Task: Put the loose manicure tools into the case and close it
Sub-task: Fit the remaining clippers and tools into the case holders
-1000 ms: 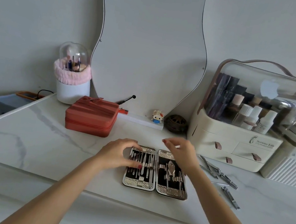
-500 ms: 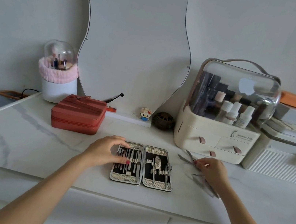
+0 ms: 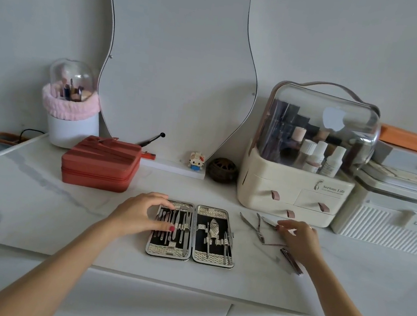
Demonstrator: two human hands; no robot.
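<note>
Steel nippers (slim, loose) on marble

Both bare forearms reach forward from the bottom corners and converge toward the middle. The left hand lies palm down, its wrist nearly straight. Its fingers are spread loosely and curled a little at the tips, and the thumb, with a red-painted nail, is stretched out to the right, apart from the other digits. The right hand is also palm down, its wrist bent slightly. Its fingers are extended to the left and slightly curved, not closed into a grip. The two hands are well apart.
</note>
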